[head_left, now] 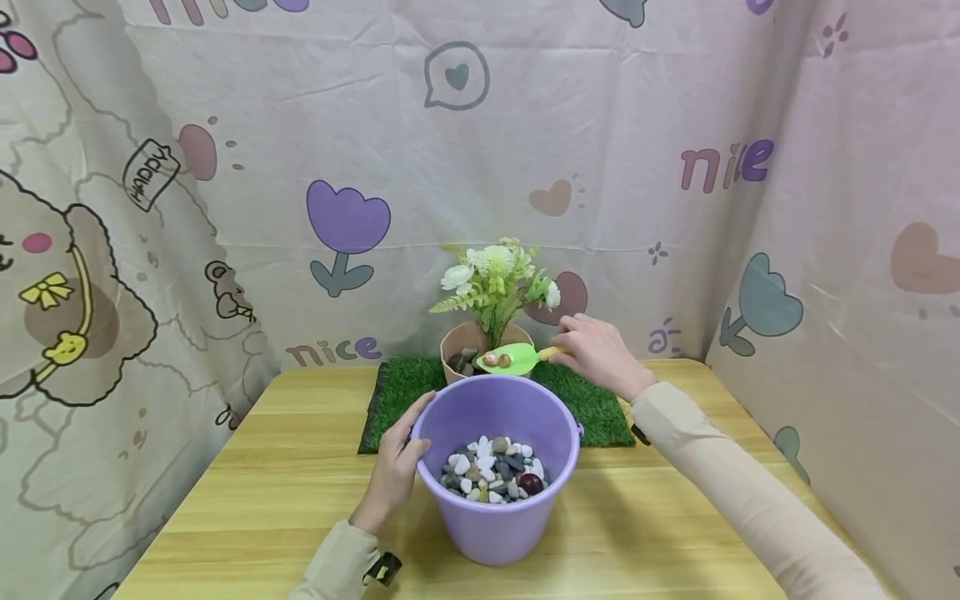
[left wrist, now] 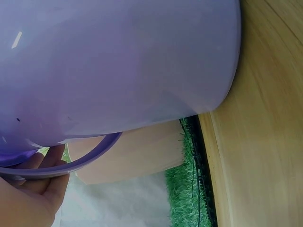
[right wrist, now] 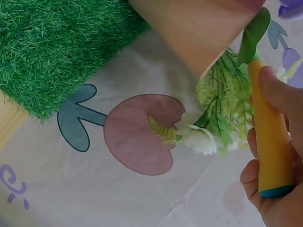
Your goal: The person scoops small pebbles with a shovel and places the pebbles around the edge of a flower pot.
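My left hand (head_left: 397,454) grips the left rim of a purple bucket (head_left: 495,529), fingers around its edge. The bucket's purple handle (left wrist: 90,158) crosses those fingers in the left wrist view. White, grey and dark pebbles (head_left: 487,471) lie inside, with a shiny dark red stone (head_left: 530,483) among them. My right hand (head_left: 596,350) holds a small trowel by its yellow handle (right wrist: 272,137). On the trowel's green blade (head_left: 521,357) sit a few reddish-brown stones (head_left: 497,359). The blade overlaps the front rim of a pinkish flowerpot (head_left: 453,342) behind the bucket.
White flowers (head_left: 495,262) with green leaves rise from the pot, and dark stones (head_left: 463,361) show inside it. Pot and bucket stand near a green turf mat (head_left: 592,408) on a wooden table (head_left: 247,492). A printed cloth (head_left: 480,158) hangs behind.
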`<state>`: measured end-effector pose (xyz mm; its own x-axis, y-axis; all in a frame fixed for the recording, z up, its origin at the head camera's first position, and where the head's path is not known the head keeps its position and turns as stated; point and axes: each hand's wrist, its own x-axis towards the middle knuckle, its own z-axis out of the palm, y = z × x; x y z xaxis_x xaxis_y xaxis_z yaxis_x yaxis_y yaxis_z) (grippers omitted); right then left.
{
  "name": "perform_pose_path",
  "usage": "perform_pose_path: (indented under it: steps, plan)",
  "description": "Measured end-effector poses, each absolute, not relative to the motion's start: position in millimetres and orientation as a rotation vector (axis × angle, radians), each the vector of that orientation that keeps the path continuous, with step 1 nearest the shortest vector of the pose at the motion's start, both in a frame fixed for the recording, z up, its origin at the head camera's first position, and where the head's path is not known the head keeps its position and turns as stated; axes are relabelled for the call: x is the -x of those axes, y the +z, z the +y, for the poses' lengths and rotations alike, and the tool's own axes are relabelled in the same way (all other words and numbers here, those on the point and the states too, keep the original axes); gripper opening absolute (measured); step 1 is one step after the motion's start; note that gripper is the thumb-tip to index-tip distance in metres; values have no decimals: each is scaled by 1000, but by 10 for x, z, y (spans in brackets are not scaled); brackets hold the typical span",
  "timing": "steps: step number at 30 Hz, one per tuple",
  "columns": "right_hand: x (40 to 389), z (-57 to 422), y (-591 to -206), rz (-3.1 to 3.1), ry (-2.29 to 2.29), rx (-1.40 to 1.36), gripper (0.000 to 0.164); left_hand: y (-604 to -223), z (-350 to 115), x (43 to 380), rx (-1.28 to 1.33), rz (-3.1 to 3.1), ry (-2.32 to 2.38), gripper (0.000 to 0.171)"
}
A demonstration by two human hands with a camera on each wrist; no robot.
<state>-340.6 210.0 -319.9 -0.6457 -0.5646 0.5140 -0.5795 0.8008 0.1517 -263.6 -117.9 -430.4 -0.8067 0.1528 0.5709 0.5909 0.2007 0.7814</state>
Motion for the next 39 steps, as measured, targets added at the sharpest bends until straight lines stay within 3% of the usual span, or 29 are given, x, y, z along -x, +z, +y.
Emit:
perform_pose_path:
  steps: [21,32,39]
  plan:
    - [3489,2003,-3269,-2288,7,-754,19,-4300,-1175,2633,680,-2110,-1646,65]
    - [3321,2131,-3346,-2420,190,-655,29,-4312,-1174,2626,686,-2114,-1655,65]
    - [3132,2128,-3394,-2417,255,-737,24,-4302,-1176,2626,686,-2117,-1662,65]
